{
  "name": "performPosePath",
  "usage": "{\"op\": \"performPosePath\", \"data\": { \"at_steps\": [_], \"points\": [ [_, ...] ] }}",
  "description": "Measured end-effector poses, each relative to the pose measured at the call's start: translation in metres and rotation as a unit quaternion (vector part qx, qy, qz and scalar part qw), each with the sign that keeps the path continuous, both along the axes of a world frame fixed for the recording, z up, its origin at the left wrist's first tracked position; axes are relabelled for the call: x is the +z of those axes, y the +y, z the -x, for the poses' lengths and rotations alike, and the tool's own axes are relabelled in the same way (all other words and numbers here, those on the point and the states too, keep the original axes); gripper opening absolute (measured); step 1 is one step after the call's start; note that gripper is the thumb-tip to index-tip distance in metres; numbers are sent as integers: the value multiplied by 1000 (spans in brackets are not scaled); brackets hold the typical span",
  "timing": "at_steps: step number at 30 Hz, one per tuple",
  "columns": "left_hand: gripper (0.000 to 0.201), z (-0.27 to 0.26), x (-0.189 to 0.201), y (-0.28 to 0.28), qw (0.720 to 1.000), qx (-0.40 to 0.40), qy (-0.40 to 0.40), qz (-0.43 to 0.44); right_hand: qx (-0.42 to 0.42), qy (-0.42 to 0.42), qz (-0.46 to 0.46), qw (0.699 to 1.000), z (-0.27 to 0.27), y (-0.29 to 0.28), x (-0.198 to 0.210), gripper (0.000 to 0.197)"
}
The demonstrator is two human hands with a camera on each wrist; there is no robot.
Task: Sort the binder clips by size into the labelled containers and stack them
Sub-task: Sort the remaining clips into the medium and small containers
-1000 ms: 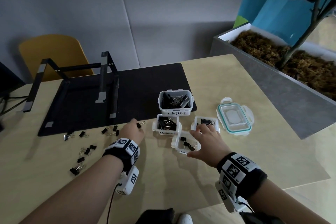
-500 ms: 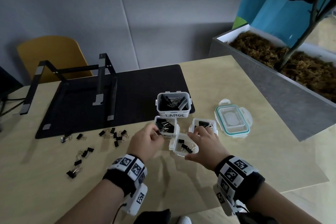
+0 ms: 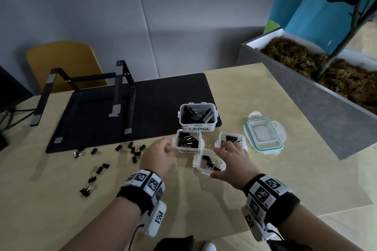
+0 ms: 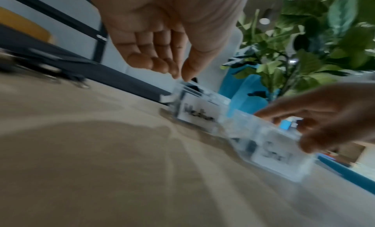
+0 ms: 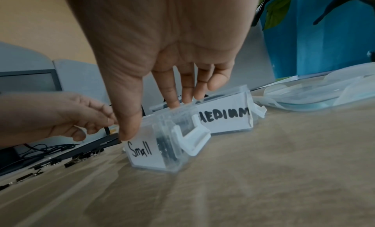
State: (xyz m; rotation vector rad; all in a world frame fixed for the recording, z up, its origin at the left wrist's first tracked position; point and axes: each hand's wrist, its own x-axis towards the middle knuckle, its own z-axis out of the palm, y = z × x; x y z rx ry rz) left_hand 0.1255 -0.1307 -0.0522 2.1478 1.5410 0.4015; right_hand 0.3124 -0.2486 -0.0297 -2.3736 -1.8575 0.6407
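My right hand [image 3: 232,161] grips the Small container [image 3: 208,163], thumb at 6 o'clock. My left hand [image 3: 161,157] pinches a clip beside the Medium container [image 3: 188,142], at its 3 o'clock.

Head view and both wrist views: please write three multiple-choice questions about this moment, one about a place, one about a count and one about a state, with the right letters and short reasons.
1. Where does the lid with the teal seal lie?
A. on the yellow chair
B. on the table, right of the containers
C. inside the planter

2. How many open containers stand on the table?
A. two
B. three
C. four

3. What is the right hand doing?
A. holding the Small container
B. lying flat on the table
C. lifting the lid

Answers: 1 B, it lies flat on bare wood; 2 C, the LARGE container, two marked medium and Small; 3 A, thumb on the front, fingers at the far rim.
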Motion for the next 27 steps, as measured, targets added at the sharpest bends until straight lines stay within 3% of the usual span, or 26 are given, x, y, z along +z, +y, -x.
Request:
{"op": "performPosePath", "data": {
  "at_steps": [5, 10, 16, 20, 23, 27],
  "points": [
    [33, 37, -16, 39, 976, 90, 197, -34, -2, 5, -3, 1000, -1, -1, -2, 73],
    [27, 46, -26, 48, 971, 100, 210, -44, -3, 7, 1, 1000, -1, -1, -2, 74],
    [15, 40, -19, 46, 985, 64, 160, -19, -3, 4, 5, 1000, -1, -1, -1, 74],
    [10, 25, -4, 29, 998, 26, 36, 33, -3, -2, 3, 1000, -1, 0, -2, 74],
    [12, 5, 13, 9, 997, -38, -49, 48, -4, -2, 2, 1000, -1, 0, -2, 74],
    [13, -22, 25, -18, 983, -153, -81, 65, -4, -4, 3, 1000, 0, 0, -2, 74]
  ]
}}
